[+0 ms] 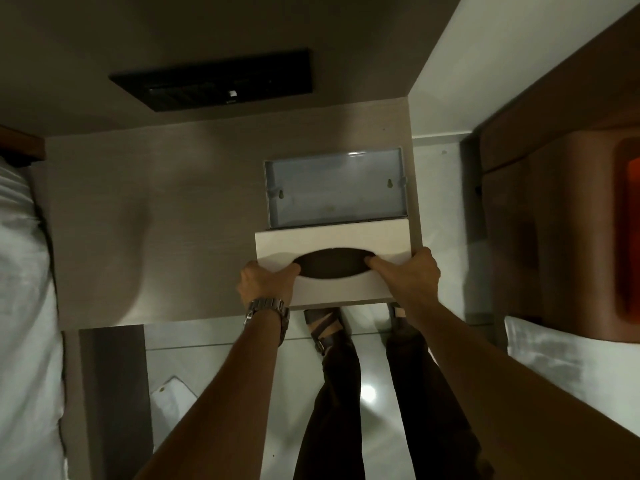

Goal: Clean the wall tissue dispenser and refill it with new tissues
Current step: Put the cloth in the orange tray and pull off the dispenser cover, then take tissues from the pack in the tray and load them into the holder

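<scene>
Head view: dispenser cover [332,237] gripped between left hand [268,282] and right hand [412,275].

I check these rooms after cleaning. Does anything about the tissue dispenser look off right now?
Yes: the dispenser cover is off its grey back tray, held by the left hand and right hand. The tray on the wall looks empty, no tissues inside.

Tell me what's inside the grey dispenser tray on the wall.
The tray looks empty: no tissues, only its bare back panel with two keyhole mounting slots. Its bottom edge is covered by the white cover, held by the left hand and right hand.
</scene>
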Available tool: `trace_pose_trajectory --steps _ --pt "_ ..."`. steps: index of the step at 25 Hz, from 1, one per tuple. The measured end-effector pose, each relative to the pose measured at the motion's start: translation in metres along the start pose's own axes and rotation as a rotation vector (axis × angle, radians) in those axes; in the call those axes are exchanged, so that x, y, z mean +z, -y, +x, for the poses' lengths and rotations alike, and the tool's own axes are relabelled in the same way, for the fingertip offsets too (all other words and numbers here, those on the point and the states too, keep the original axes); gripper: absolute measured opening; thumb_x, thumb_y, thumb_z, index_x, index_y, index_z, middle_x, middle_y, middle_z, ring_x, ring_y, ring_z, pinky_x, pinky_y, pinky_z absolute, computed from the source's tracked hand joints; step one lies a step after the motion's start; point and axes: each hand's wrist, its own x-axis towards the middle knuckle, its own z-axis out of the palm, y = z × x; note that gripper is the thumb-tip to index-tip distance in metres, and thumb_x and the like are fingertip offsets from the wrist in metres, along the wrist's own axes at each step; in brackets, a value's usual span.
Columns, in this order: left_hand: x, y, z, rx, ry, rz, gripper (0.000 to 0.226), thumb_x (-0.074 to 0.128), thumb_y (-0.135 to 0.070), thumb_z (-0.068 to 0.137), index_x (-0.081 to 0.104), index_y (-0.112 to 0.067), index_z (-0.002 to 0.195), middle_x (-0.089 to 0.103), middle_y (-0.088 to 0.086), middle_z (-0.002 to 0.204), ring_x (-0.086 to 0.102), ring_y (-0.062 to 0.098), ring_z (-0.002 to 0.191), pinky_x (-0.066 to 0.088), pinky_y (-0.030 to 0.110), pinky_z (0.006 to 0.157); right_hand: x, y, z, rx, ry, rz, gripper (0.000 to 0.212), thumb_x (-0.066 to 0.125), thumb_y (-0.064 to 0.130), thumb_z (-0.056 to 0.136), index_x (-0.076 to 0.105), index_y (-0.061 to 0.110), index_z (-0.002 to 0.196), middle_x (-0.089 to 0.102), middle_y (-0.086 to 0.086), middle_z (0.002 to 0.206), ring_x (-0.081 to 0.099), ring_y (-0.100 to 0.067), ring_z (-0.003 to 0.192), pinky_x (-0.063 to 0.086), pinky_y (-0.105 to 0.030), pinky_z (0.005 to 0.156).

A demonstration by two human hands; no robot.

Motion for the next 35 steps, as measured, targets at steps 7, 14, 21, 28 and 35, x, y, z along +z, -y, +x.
trace_pose_trajectory --steps 7,14,21,28,35 --pt "-0.016 -0.017 -0.008 0.022 -0.046 0.196 0.096 0.083 -0.049 0.062 0.043 -0.005 0.138 0.047 0.016 0.137 0.045 0.035 0.126 0.044 0.052 0.101 -0.018 0.006 -0.001 -0.037 0.102 0.013 0.102 0.084 0.066 0.062 0.037 0.02 0.14 0.054 -0.001 0.126 0.056 -0.022 0.111 0.056 -0.041 0.094" --pt "0.022 -0.095 -0.064 0.744 -0.211 0.17 0.075 0.073 -0.041 0.076 0.045 -0.01 0.137 0.043 0.016 0.14 0.042 0.033 0.128 0.046 0.048 0.097 -0.067 0.035 -0.004 -0.098 -0.026 0.187 0.088 0.068 0.077 0.071 0.039 0.031 0.14 0.049 -0.001 0.142 0.051 -0.024 0.125 0.05 -0.049 0.102" --pt "0.145 -0.198 -0.178 1.24 0.143 0.227 0.055 0.059 -0.046 0.081 0.053 -0.017 0.128 0.053 0.007 0.129 0.048 0.019 0.117 0.042 0.03 0.089 -0.206 0.013 0.03 -0.206 -0.393 0.566 0.031 0.063 0.039 0.096 0.057 0.025 0.123 0.065 0.003 0.111 0.063 -0.008 0.098 0.049 -0.022 0.079" --pt "0.305 -0.261 -0.34 1.633 0.605 0.451 0.049 0.056 -0.038 0.092 0.053 -0.01 0.132 0.056 0.01 0.131 0.05 0.023 0.123 0.042 0.032 0.098 -0.368 -0.092 0.08 0.084 -1.002 0.762 0.023 0.062 0.031 0.092 0.062 0.024 0.113 0.063 0.002 0.115 0.06 -0.019 0.108 0.05 -0.042 0.098" --pt "0.413 -0.267 -0.423 1.445 0.829 0.796 0.066 0.046 -0.06 0.092 0.042 -0.018 0.142 0.05 0.005 0.144 0.045 0.026 0.132 0.037 0.035 0.103 -0.414 -0.16 0.091 0.398 -1.049 0.938 0.057 0.057 0.046 0.094 0.042 0.027 0.146 0.048 0.004 0.145 0.049 -0.018 0.132 0.04 -0.046 0.114"
